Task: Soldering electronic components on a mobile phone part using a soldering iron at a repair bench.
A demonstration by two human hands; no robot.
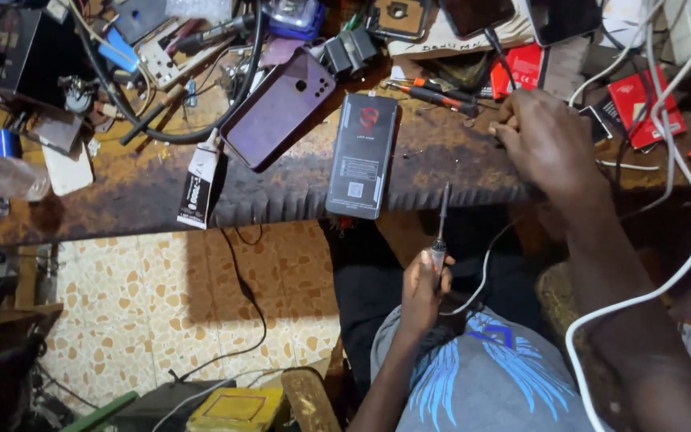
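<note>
Below the workbench edge, at about six o'clock from the black phone box, the left hand is closed around the grip of a thin precision screwdriver, shaft pointing up toward twelve o'clock; the tool looks light, stiff and slender, likely to roll or slip if pinched at the bare metal shaft, so the thicker handle, where the fingers already sit, seems the sound place to hold it; the tip looks fine enough to bend or chip if levered hard; at two o'clock from the screwdriver the right hand rests on the worn wooden bench, fingers curled tight at its near edge over something too small to make out; the phone box lies flat and shut, so its contents are hidden; a purple phone back cover lies at ten o'clock from the box, tilted, thin and probably brittle at its edges; a small black-and-white tube lies just left of it; red packets sit at the far right among white cables; a clear plastic case at the top edge holds small parts that cannot be told apart
</note>
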